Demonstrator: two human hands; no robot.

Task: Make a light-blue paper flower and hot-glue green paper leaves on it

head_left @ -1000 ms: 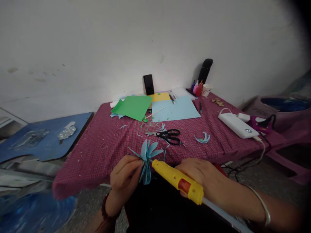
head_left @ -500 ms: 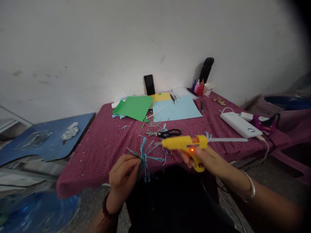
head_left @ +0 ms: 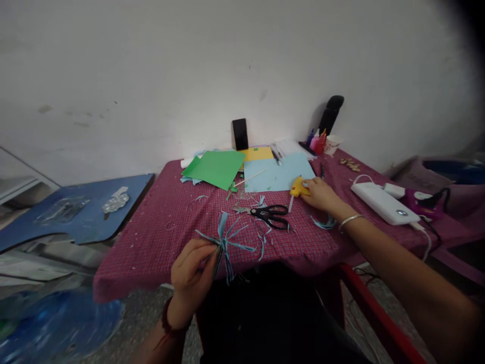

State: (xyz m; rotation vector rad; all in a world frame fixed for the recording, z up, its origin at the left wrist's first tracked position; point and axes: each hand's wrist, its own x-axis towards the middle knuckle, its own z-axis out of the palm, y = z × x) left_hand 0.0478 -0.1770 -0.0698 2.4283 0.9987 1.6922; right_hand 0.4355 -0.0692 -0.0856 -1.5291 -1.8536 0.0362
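Observation:
My left hand pinches a flower-like bundle of thin blue paper strips at its centre, with the strips fanning out over the table's front edge. Farther right, my right hand grips a yellow hot glue gun by the light blue sheet's right corner. A pale glue stick pokes out of the gun toward me. Black-handled scissors lie between the hands, blades pointing left. Paper scraps surround them. My right fingers partly cover the gun's handle.
Green paper, a light blue sheet and a phone leaning on the wall are at the back. On the right sit a white power box, paint bottles and a paper cup. A blue board stands left.
My right hand has carried the glue gun away from the strip bundle, to the back right and down at the blue sheet, turning it round. My left hand keeps its pinch.

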